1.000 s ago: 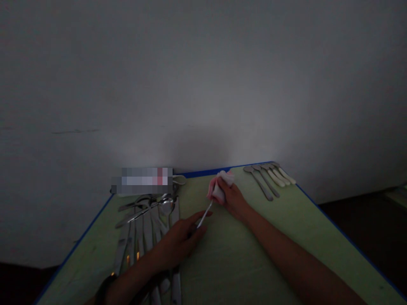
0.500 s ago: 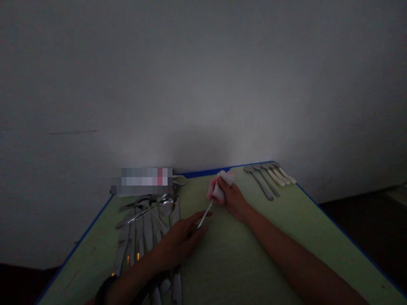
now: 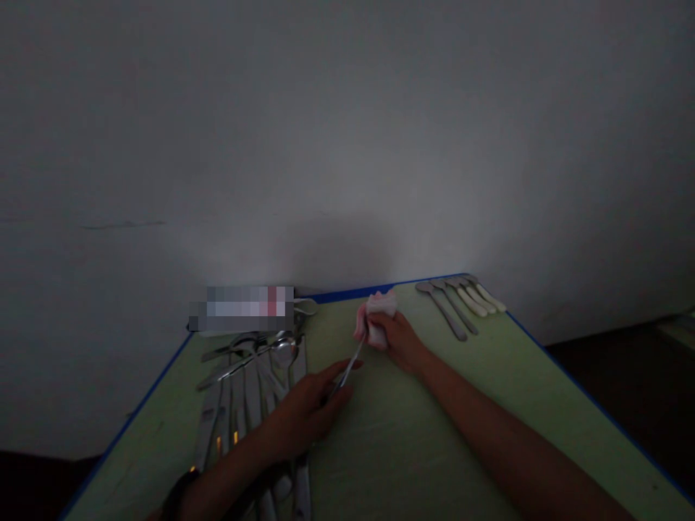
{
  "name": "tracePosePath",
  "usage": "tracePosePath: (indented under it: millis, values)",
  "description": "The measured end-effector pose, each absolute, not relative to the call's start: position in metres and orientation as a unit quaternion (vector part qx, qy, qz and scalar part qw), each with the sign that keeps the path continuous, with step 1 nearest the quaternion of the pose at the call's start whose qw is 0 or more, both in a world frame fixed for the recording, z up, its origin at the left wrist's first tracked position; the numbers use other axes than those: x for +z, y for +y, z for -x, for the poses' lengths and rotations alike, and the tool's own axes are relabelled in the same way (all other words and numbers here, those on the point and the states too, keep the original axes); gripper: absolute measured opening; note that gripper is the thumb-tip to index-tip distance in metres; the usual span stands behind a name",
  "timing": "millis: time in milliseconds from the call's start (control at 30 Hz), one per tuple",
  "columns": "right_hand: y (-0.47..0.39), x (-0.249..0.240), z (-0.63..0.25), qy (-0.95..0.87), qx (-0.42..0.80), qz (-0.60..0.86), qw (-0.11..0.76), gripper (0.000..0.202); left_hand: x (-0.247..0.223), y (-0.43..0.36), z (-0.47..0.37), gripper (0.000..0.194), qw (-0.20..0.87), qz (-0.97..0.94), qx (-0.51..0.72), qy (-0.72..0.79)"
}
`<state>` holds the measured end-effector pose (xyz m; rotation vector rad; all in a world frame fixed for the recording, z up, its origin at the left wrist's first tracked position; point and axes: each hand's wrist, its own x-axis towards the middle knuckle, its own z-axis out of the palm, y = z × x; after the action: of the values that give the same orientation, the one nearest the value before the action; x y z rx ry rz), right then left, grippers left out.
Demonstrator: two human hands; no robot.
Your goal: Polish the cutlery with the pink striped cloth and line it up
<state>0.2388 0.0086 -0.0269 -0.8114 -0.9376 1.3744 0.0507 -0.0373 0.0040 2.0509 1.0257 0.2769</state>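
Observation:
Near the middle of the green table (image 3: 402, 441), my left hand (image 3: 318, 405) is closed on the thin metal handle of a utensil (image 3: 352, 362). Its far end goes into a folded pink and white cloth (image 3: 381, 304), and what kind of utensil it is stays hidden. My right hand (image 3: 399, 339) grips that cloth around the utensil's end. Under and beside my left forearm lies a pile of metal cutlery (image 3: 253, 398), with spoons and long flat handles.
At the back right corner several spoons (image 3: 445, 311) lie side by side, some with cream handles (image 3: 472, 301). A blurred-out white and red item (image 3: 244, 307) is at the back left. Behind the table's blue edge (image 3: 352, 295) stands a grey wall (image 3: 347, 145).
My right hand has shifted slightly on the cloth, and the cloth's folds have changed shape. The utensil's handle has tilted a little. My left hand stays nearly in place.

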Motion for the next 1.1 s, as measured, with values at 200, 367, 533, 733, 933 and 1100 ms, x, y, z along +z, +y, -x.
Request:
tracePosePath:
  millis: [200, 367, 533, 733, 933, 1100]
  values:
    - [0.0074, -0.0243, -0.2396, -0.392, 0.613, 0.334, 0.600, 0.015, 0.0056, -0.0364, -0.0506, 0.050, 0.391, -0.819, 0.106, 0.407]
    - [0.0075, -0.0276, -0.2395, -0.403, 0.612, 0.316, 0.602, 0.014, 0.0023, -0.0353, -0.0496, 0.049, 0.397, -0.817, 0.103, 0.406]
    - [0.0087, -0.0312, -0.2396, -0.383, 0.613, 0.316, 0.614, 0.015, 0.0007, -0.0350, -0.0491, 0.049, 0.410, -0.813, 0.101, 0.401]
    - [0.0083, -0.0298, -0.2395, -0.386, 0.612, 0.320, 0.612, 0.015, -0.0004, -0.0357, -0.0496, 0.048, 0.409, -0.809, 0.105, 0.408]
    - [0.0092, -0.0293, -0.2389, -0.403, 0.607, 0.319, 0.606, 0.015, -0.0003, -0.0354, -0.0498, 0.049, 0.408, -0.811, 0.107, 0.405]
    - [0.0089, -0.0291, -0.2392, -0.387, 0.615, 0.316, 0.610, 0.017, 0.0044, -0.0353, -0.0506, 0.049, 0.410, -0.814, 0.101, 0.399]
